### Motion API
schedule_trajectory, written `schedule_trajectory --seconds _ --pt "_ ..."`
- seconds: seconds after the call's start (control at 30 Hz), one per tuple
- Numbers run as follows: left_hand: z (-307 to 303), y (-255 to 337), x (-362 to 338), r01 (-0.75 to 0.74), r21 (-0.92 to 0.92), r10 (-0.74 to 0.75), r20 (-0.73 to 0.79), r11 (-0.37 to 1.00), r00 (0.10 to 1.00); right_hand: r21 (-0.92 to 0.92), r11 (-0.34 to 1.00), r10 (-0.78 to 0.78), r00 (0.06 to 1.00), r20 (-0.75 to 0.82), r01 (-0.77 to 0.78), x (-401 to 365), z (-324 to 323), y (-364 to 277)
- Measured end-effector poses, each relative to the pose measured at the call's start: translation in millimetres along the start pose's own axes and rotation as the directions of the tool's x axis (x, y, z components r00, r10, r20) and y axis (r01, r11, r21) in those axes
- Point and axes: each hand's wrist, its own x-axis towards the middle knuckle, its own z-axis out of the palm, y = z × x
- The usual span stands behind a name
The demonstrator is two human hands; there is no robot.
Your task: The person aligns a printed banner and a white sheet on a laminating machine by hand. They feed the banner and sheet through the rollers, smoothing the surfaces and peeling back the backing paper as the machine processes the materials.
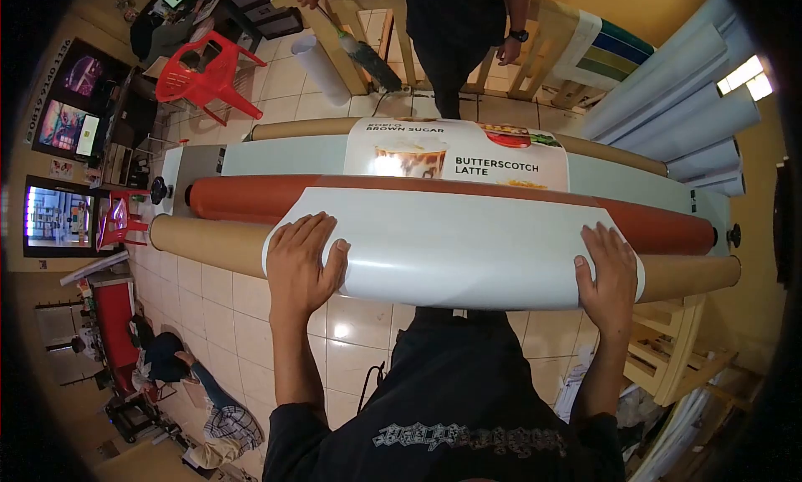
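A white sheet (468, 244) curves over a brown cardboard tube (213, 243) at the near side of a machine. My left hand (307, 261) lies on the sheet's left end, fingers forward and thumb apart. On the right end rests my right hand (607, 273), its fingers spread, the thumb pointing inward. Neither hand is closed around anything. The sheet's far edge meets the long red-brown roller (251, 200). Beyond that roller, a printed sheet with drink pictures (418, 152) lies over the grey machine bed (284, 158) and a second cardboard tube (309, 129).
A person in dark clothes (455, 31) stands across the machine. Large white rolls (677, 81) lean at the right. Red chairs (203, 77) and screens (58, 217) are at the left. Another person (230, 423) is low at the left. Wooden racks (668, 357) stand at the right.
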Motion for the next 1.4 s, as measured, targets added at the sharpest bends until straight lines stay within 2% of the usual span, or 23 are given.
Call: schedule_trajectory --seconds 0.03,0.17,0.33,0.6,0.83,1.3,1.4 --pt "-1 0 1 0.014 -0.021 -0.014 0.012 1.000 1.000 0.020 1.000 0.017 0.998 0.053 -0.018 -2 0 1" --pt "-1 -1 2 0.002 -0.046 -0.002 -0.007 0.999 1.000 0.030 0.999 0.017 0.999 0.031 -0.018 -8 -1 -2" --pt "0 -2 1 0.001 -0.041 -0.001 -0.015 0.999 1.000 0.015 1.000 0.006 0.998 -0.070 -0.005 -14 7 -2" --pt "2 -2 -5 0.002 -0.026 -0.003 -0.042 1.000 0.999 0.024 1.000 -0.009 0.991 -0.132 0.012 -21 15 3" --pt "10 -6 -11 -0.025 -0.003 0.024 -0.140 1.000 0.990 0.027 0.999 -0.036 0.966 -0.258 0.045 -27 24 3" --pt "29 -10 -29 -0.058 0.036 0.067 -0.321 0.998 0.945 -0.006 0.994 -0.099 0.906 -0.412 0.106 -41 45 13" --pt "36 -12 -31 -0.090 0.038 0.098 -0.415 0.995 0.905 -0.030 0.992 -0.121 0.887 -0.446 0.120 -46 52 18"
